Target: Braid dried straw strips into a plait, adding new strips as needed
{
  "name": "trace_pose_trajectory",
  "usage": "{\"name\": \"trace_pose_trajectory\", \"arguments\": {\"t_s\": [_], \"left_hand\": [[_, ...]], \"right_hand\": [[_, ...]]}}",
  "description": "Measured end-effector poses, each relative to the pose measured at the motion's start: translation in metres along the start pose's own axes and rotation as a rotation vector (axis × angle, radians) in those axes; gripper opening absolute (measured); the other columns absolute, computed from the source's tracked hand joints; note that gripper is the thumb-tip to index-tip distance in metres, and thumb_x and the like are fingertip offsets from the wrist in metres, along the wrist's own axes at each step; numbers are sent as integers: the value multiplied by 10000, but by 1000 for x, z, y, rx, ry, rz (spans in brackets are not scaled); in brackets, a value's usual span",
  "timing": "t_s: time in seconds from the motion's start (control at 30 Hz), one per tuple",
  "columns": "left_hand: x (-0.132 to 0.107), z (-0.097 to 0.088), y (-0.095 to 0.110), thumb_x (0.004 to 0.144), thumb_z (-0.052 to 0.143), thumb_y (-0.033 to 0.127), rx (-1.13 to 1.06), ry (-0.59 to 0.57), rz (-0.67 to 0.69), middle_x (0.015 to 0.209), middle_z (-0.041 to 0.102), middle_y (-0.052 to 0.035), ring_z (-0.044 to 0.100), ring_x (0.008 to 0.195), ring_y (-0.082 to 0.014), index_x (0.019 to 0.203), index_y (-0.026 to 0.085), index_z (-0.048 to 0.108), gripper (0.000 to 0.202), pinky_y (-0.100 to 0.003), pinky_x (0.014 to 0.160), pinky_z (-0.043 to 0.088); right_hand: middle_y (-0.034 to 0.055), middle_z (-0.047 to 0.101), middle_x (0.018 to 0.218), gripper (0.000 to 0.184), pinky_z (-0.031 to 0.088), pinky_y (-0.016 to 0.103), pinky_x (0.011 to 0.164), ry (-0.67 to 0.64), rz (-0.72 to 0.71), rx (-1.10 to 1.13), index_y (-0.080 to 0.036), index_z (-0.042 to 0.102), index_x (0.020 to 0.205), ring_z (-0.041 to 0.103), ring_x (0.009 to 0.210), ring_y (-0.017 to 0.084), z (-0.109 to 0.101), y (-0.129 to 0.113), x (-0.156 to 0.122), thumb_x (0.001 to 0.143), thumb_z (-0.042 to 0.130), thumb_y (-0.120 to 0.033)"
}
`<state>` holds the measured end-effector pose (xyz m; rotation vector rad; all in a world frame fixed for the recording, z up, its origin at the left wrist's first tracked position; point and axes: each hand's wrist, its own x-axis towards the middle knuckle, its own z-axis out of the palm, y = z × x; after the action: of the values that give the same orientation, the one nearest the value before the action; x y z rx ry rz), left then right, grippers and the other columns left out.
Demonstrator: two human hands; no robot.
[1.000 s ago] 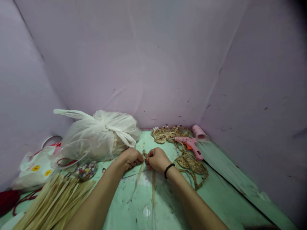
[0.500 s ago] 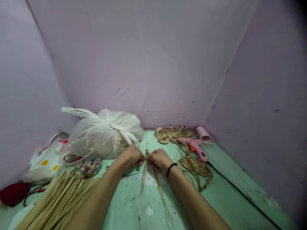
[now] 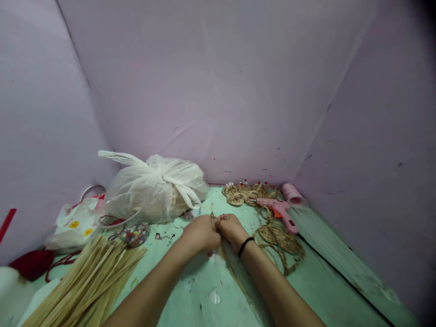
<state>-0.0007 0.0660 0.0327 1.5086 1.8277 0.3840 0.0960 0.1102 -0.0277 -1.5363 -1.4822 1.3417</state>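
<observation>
My left hand (image 3: 202, 232) is closed in a pinch, its back turned up, right against my right hand (image 3: 231, 229). Both grip a length of dried plant-fibre strips (image 3: 238, 278), whose loose tails trail down past my right wrist toward the front of the table. A short twisted end pokes out just beyond the knuckles. My fingers hide most of the gripped part. Coiled braided fibre cord (image 3: 281, 240) lies to the right of my right hand. To the left of my left arm is a bundle of flat, pale fibre strips (image 3: 91, 281).
A pink glue gun (image 3: 277, 209) with a black cable rests on more coiled braid (image 3: 238, 194). Beside it is a pink spool (image 3: 293, 196). A tied white plastic bag (image 3: 153, 190), a container of colourful beads (image 3: 135, 235) and a dark red pouch (image 3: 32, 265) stand left.
My left hand has rolled over, its back now upward, and pressed in closer to my right hand. The strip that hung below my left fingers is now hidden. The view has shifted slightly left.
</observation>
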Motion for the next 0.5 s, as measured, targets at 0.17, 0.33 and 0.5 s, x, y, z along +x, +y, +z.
{"name": "trace_pose_trajectory", "arguments": {"t_s": [0.17, 0.33, 0.5], "left_hand": [[14, -20, -5, 660, 463, 95, -360, 91, -182, 434, 507, 7, 389, 310, -82, 611, 128, 533, 92, -200, 346, 264], [31, -7, -14, 734, 392, 63, -722, -138, -281, 400, 472, 8, 385, 311, -54, 627, 110, 495, 156, -147, 314, 242], [45, -1, -25, 758, 435, 96, -760, -273, -267, 481, 550, -20, 365, 306, -11, 631, 93, 518, 152, -99, 309, 255]], "right_hand": [[-68, 308, 304, 233, 177, 216, 389, -25, 34, 23, -157, 448, 399, 237, 333, 53, -4, -13, -10, 618, 474, -84], [-68, 296, 282, 276, 183, 213, 392, -40, 59, 69, -156, 448, 384, 217, 327, 52, -7, -20, -15, 646, 474, -73], [-38, 405, 309, 268, 276, 193, 426, -80, 44, 163, -147, 468, 380, 354, 354, 64, -6, -16, -12, 627, 470, -43]]}}
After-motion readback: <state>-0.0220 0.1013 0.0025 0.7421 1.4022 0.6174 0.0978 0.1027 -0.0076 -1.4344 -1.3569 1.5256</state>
